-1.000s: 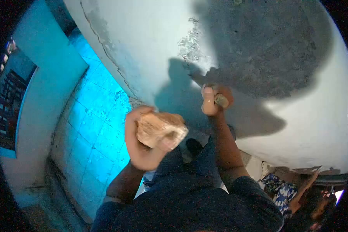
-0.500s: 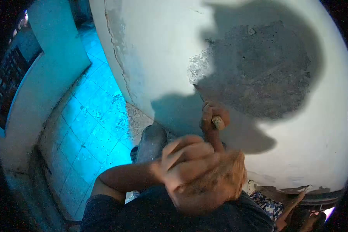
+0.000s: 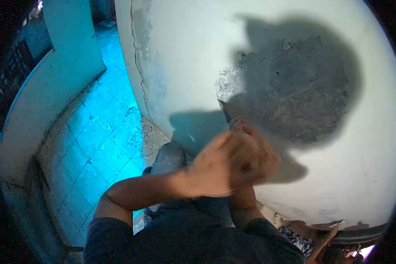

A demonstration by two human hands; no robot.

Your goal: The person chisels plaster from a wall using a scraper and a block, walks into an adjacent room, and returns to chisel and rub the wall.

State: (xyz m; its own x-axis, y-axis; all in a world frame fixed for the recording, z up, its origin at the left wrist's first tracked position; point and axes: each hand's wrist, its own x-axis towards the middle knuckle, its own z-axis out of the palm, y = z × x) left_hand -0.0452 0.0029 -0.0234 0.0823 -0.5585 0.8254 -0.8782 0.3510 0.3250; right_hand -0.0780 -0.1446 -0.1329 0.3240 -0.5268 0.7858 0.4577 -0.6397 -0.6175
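Note:
A rough brown stone (image 3: 256,159), blurred by motion, is gripped in my left hand (image 3: 209,169). It overlaps the handle end of a pointed metal tool (image 3: 225,111); whether they touch is unclear. Mostly hidden behind the stone, my right hand (image 3: 243,127) is wrapped round the tool's handle, with a few fingers showing at its top. The dark blade slants up and left, its tip at the white wall (image 3: 189,57) by a flaked spot (image 3: 228,81), left of a large grey bare patch (image 3: 303,88).
Blue-lit floor tiles (image 3: 112,145) with scattered chips lie at the left, beside a low wall (image 3: 70,83). A crack (image 3: 138,66) runs down the white wall. At the lower right, another person's arm (image 3: 325,242) and patterned clothing (image 3: 295,240) show.
My left hand has carried the stone from the left, past my chest, up to the tool's handle end. My right hand still grips the tool at the wall. The view has shifted.

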